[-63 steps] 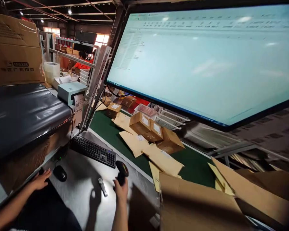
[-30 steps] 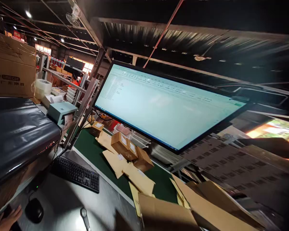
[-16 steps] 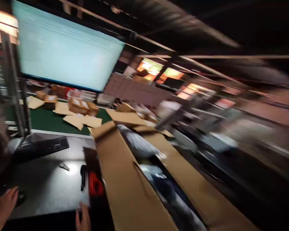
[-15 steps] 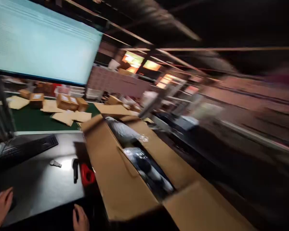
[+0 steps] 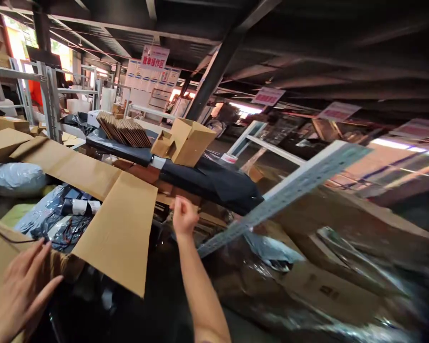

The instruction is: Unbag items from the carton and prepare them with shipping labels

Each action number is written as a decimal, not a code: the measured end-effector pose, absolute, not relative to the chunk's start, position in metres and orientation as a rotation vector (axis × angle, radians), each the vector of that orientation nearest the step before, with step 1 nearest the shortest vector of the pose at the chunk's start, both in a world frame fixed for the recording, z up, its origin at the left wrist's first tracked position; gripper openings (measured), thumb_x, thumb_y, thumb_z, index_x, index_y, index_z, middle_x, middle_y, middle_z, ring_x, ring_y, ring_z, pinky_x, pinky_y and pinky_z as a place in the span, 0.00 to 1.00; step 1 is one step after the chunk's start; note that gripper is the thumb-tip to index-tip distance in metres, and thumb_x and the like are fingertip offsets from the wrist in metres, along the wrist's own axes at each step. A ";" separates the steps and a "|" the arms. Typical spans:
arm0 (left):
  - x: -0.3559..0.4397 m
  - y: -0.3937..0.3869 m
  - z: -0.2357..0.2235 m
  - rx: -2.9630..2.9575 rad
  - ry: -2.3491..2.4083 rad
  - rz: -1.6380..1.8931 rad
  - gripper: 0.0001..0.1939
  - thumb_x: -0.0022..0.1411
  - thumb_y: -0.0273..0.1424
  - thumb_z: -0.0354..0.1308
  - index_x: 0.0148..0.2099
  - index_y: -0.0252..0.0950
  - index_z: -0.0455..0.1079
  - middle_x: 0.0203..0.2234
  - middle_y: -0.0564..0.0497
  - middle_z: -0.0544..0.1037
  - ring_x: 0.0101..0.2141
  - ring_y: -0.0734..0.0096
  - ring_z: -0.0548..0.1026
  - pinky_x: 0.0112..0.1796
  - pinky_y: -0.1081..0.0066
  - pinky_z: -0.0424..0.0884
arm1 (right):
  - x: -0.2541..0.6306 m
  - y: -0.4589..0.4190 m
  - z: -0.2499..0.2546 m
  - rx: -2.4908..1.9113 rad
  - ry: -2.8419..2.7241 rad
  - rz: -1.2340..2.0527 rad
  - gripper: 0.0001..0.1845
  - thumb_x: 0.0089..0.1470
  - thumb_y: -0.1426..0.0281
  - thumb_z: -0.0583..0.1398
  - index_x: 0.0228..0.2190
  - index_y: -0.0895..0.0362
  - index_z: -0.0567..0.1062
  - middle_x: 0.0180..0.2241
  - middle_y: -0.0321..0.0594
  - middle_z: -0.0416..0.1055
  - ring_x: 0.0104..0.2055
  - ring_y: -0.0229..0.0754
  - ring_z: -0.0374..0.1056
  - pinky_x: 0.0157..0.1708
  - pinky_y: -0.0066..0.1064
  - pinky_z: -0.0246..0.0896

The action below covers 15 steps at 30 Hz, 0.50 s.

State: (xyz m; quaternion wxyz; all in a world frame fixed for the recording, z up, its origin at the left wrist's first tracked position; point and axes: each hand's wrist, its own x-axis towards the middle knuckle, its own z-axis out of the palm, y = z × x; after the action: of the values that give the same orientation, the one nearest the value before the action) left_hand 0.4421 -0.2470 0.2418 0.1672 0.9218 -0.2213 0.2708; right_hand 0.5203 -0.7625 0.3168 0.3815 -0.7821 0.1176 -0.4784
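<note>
My left hand (image 5: 19,290) is at the lower left with its fingers spread, against or just beside the near wall of an open cardboard box (image 5: 7,250). A large tan flap of that box (image 5: 117,233) stands up to the right of this hand. Inside the box lie crumpled dark plastic bags (image 5: 53,224) and a thin black cable (image 5: 12,241). My right hand (image 5: 184,216) is raised past the flap's right edge, with its fingers curled together and nothing visible in them. It is nearest a dark padded sheet (image 5: 214,183).
A perforated metal rail (image 5: 282,200) slants across the right of the view. Plastic-wrapped cartons (image 5: 325,290) fill the lower right. On the dark sheet stand a stack of flat cardboard pieces (image 5: 123,131) and a folded-open carton (image 5: 189,140). Shelving and signs stand behind.
The view has swung away from the desk and monitor to the open box and the area beyond. The barcode scanner left my right hand and lay on the desk. My right hand is now raised.
</note>
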 end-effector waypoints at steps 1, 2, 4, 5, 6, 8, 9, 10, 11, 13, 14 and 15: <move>0.445 -0.265 0.243 2.645 -0.623 0.778 0.43 0.64 0.51 0.54 0.76 0.52 0.43 0.69 0.45 0.64 0.65 0.44 0.66 0.65 0.41 0.63 | 0.560 -0.777 0.344 -2.009 0.242 -1.189 0.26 0.62 0.52 0.54 0.44 0.60 0.77 0.36 0.50 0.80 0.31 0.46 0.77 0.40 0.39 0.73; 0.446 -0.278 0.241 2.666 -0.619 0.794 0.43 0.65 0.50 0.54 0.76 0.53 0.43 0.68 0.46 0.65 0.66 0.44 0.64 0.66 0.41 0.61 | 0.599 -0.789 0.370 -2.064 0.206 -1.154 0.25 0.61 0.54 0.54 0.46 0.61 0.76 0.40 0.52 0.80 0.33 0.46 0.77 0.41 0.39 0.73; 0.445 -0.292 0.230 2.707 -0.589 0.808 0.42 0.65 0.48 0.55 0.76 0.54 0.44 0.68 0.48 0.66 0.69 0.45 0.60 0.69 0.42 0.55 | 0.672 -0.808 0.415 -2.248 0.245 -1.090 0.24 0.58 0.61 0.55 0.49 0.64 0.75 0.47 0.60 0.77 0.39 0.49 0.76 0.48 0.43 0.70; 0.443 -0.294 0.223 2.724 -0.564 0.810 0.41 0.65 0.46 0.56 0.76 0.54 0.45 0.69 0.50 0.65 0.69 0.46 0.59 0.70 0.44 0.53 | 0.704 -0.814 0.434 -2.337 0.281 -1.053 0.26 0.55 0.63 0.57 0.51 0.66 0.73 0.52 0.64 0.75 0.45 0.52 0.75 0.53 0.45 0.67; 0.440 -0.296 0.216 2.739 -0.539 0.809 0.40 0.65 0.44 0.57 0.75 0.54 0.47 0.69 0.52 0.64 0.70 0.48 0.58 0.71 0.45 0.52 | 0.732 -0.818 0.450 -2.416 0.309 -1.015 0.28 0.53 0.66 0.58 0.53 0.68 0.72 0.55 0.67 0.72 0.51 0.55 0.72 0.56 0.47 0.64; 0.434 -0.299 0.204 2.759 -0.483 0.803 0.38 0.65 0.42 0.58 0.74 0.54 0.53 0.70 0.54 0.63 0.70 0.48 0.58 0.71 0.47 0.51 | 0.772 -0.822 0.474 -2.509 0.322 -0.960 0.30 0.51 0.68 0.59 0.54 0.70 0.71 0.58 0.71 0.69 0.59 0.59 0.67 0.59 0.49 0.60; 0.431 -0.303 0.200 2.763 -0.440 0.802 0.36 0.65 0.41 0.58 0.73 0.54 0.55 0.70 0.55 0.62 0.70 0.49 0.58 0.71 0.47 0.51 | 0.786 -0.823 0.482 -2.518 0.324 -0.937 0.30 0.51 0.67 0.59 0.54 0.70 0.71 0.56 0.72 0.69 0.60 0.60 0.66 0.59 0.51 0.60; 0.430 -0.308 0.197 2.763 -0.396 0.796 0.34 0.66 0.39 0.57 0.73 0.54 0.57 0.70 0.56 0.62 0.70 0.49 0.58 0.71 0.47 0.52 | 0.797 -0.825 0.489 -2.502 0.331 -0.915 0.30 0.51 0.65 0.60 0.53 0.69 0.72 0.54 0.72 0.71 0.58 0.61 0.67 0.57 0.53 0.61; 0.430 -0.314 0.195 2.759 -0.360 0.780 0.33 0.67 0.37 0.55 0.72 0.54 0.58 0.70 0.56 0.62 0.70 0.50 0.58 0.71 0.48 0.53 | 0.804 -0.827 0.493 -2.457 0.397 -0.863 0.30 0.49 0.62 0.62 0.51 0.68 0.73 0.49 0.73 0.73 0.54 0.63 0.70 0.53 0.55 0.64; 0.431 -0.326 0.198 2.744 -0.309 0.718 0.31 0.68 0.33 0.53 0.71 0.55 0.59 0.70 0.57 0.62 0.70 0.53 0.59 0.70 0.50 0.56 | 0.812 -0.833 0.497 -2.354 0.521 -0.704 0.36 0.48 0.57 0.65 0.53 0.66 0.73 0.42 0.73 0.75 0.46 0.66 0.74 0.43 0.59 0.66; 0.433 -0.331 0.201 2.735 -0.293 0.669 0.31 0.69 0.30 0.51 0.71 0.55 0.59 0.70 0.57 0.62 0.70 0.54 0.60 0.70 0.50 0.57 | 0.812 -0.835 0.497 -2.369 0.584 -0.662 0.36 0.49 0.55 0.65 0.53 0.65 0.74 0.41 0.75 0.74 0.46 0.68 0.74 0.40 0.61 0.66; 0.434 -0.336 0.205 2.724 -0.281 0.607 0.32 0.69 0.28 0.50 0.71 0.55 0.59 0.71 0.57 0.61 0.70 0.54 0.59 0.69 0.50 0.57 | 0.811 -0.835 0.495 -2.464 0.628 -0.650 0.34 0.50 0.53 0.65 0.52 0.64 0.77 0.43 0.81 0.72 0.50 0.71 0.73 0.41 0.64 0.64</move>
State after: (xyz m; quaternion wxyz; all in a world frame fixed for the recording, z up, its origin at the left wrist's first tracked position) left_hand 0.4342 -0.3359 0.2050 0.1675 0.9575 -0.0989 0.2132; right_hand 0.8110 -0.8348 0.4949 0.2557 -0.9076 0.2314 -0.2394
